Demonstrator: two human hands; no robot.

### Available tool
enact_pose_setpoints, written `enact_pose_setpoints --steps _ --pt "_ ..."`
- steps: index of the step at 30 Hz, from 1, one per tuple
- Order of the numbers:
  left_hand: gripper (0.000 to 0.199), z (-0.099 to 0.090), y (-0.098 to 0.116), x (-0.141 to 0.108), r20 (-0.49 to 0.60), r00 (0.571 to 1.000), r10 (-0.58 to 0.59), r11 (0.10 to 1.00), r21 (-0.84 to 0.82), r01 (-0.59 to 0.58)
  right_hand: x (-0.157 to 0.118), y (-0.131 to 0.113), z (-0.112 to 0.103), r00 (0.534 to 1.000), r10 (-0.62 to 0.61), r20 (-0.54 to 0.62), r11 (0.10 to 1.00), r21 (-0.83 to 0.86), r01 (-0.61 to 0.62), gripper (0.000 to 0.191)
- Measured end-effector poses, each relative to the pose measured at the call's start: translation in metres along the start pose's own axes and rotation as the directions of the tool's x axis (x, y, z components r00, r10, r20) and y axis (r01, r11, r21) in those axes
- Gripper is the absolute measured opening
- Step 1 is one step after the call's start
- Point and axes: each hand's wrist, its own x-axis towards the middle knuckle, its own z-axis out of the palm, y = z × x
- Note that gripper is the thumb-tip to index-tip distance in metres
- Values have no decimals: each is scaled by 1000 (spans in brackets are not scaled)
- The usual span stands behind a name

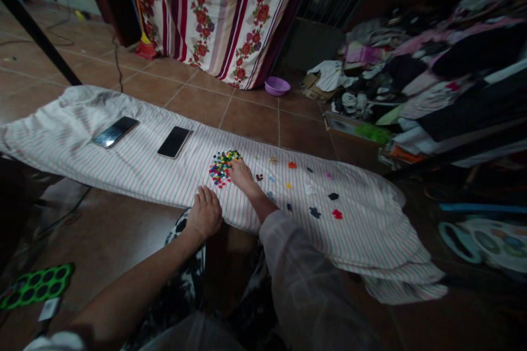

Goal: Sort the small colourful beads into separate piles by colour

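Sheer sleeve (304, 279) fills the bottom of the frame, covering the right forearm of a person seated on a brown tiled floor (111, 230). Right hand (241, 174) rests on a striped cloth (135, 167), fingertips touching the edge of a heap of small coloured pieces (221, 167); whether it pinches one cannot be told. Left hand (205, 214) lies flat and loosely spread on the cloth's near edge, holding nothing. More coloured pieces (313, 197) are scattered singly to the right of the heap, well apart from one another. Two phones (145, 137) lie farther left on the cloth, with bare fabric between them and the heap. Beyond the cloth's far edge, open tile runs to a floral curtain (214, 11) and a purple bowl (277, 86). Piled clothes (432, 66) crowd the right side.
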Motion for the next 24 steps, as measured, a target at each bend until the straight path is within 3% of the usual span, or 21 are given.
enact_pose_setpoints --steps 7,16,24 --pt "64 2 0 0 -30 1000 6 1000 -7 -6 8 -1 -1 1000 -20 -10 997 -69 19 24" --pt "65 2 2 0 -24 1000 -2 1000 1 2 11 -4 -2 1000 -5 -4 1000 9 6 22" --pt "65 1 4 0 -37 999 -22 999 27 23 2 -7 -7 988 -37 -148 992 111 54 17"
